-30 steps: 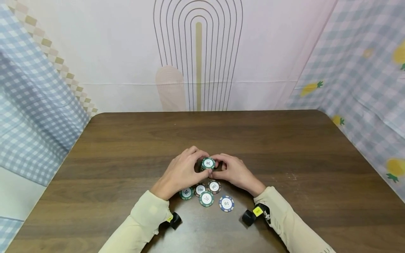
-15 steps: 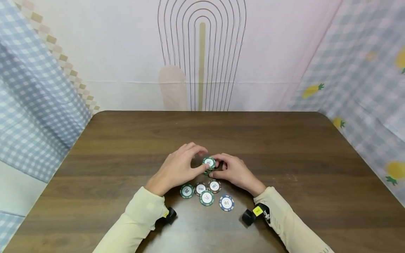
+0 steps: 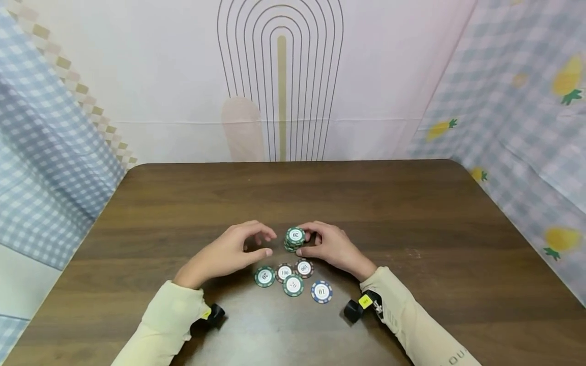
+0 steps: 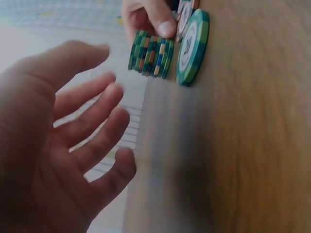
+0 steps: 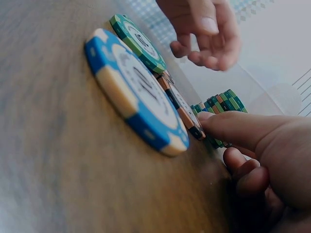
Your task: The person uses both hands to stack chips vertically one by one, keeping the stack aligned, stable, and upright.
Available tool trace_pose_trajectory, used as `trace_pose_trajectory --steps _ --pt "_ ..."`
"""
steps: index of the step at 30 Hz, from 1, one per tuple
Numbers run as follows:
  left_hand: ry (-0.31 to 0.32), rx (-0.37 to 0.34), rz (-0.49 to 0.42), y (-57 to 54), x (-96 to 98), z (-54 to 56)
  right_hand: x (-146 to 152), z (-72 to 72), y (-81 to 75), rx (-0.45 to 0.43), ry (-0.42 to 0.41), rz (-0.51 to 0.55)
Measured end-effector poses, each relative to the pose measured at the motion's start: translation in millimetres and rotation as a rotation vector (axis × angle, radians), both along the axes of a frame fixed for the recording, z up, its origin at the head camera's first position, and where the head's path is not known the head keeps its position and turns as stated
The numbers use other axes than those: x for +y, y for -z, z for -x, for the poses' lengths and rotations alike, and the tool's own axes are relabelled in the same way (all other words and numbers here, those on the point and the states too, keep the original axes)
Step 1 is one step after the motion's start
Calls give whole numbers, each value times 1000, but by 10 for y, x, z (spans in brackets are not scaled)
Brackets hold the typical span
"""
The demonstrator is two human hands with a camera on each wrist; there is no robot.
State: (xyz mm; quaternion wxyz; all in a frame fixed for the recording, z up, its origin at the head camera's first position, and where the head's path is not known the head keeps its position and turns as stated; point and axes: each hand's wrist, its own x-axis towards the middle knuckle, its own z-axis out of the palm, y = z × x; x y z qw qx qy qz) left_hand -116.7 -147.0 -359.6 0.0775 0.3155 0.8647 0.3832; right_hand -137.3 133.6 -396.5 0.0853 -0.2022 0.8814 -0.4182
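Observation:
A short stack of poker chips (image 3: 295,236), topped by a green 20 chip, stands on the table. My right hand (image 3: 335,247) holds it from the right, index finger at its far side and thumb at its near side. In the left wrist view the stack (image 4: 151,54) shows mixed green, orange and blue edges. To the left, my left hand (image 3: 224,253) hovers apart from the stack, its fingers loosely bent around nothing. Nearer lie two green chips, one of them a 20 chip (image 3: 264,276), two dark 100 chips (image 3: 304,268) and a blue 10 chip (image 3: 322,292).
The loose chips lie flat, the front green chip (image 3: 293,285) overlapping a 100 chip. A brown wooden table (image 3: 183,193) spreads around them. Behind it hangs a white patterned cloth (image 3: 174,76), with checked cloths (image 3: 55,137) at the sides. Both wrists wear small black cameras (image 3: 353,311).
My left hand has let go of the stack and drawn away to the left. The right hand stays at the stack, and the loose chips lie as before.

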Motion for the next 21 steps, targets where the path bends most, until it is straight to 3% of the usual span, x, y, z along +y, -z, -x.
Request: trace_pose_trajectory --steps 6,15,21 --pt "108 -174 3 73 -135 -22 -11 -3 1 11 9 -12" --pt "238 -186 14 206 -209 -10 4 -7 -24 9 0 -19" --pt "221 -208 19 224 -207 8 -13 -1 -9 15 4 -21"
